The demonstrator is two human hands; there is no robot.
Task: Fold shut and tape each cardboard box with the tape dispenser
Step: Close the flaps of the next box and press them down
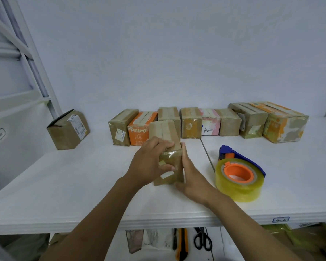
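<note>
Below the desk (83,185) front edge, 6 o'clock: scissors (202,240) and a yellow utility knife (181,243) on a lower level, untouched.

Centre: small cardboard box (166,132), long axis pointing away, flaps shut, clear tape along the top seam and down the near face. Left hand (149,162) grips the near top edge, fingers curled over the top, thumb on the near face; probably pressing the tape end down. Right hand (191,178) is flat, fingers straight against the box's right side; probably bracing. Contents hidden.

3 o'clock: tape dispenser (239,174) lying on its side, near the right hand but apart from it; likely parked within reach.

12 to 2 o'clock, at the wall: row of taped boxes (191,125), all shut; judged done.

10 o'clock: lone box (68,129), flaps ajar, interior dark; judged unsealed.
</note>
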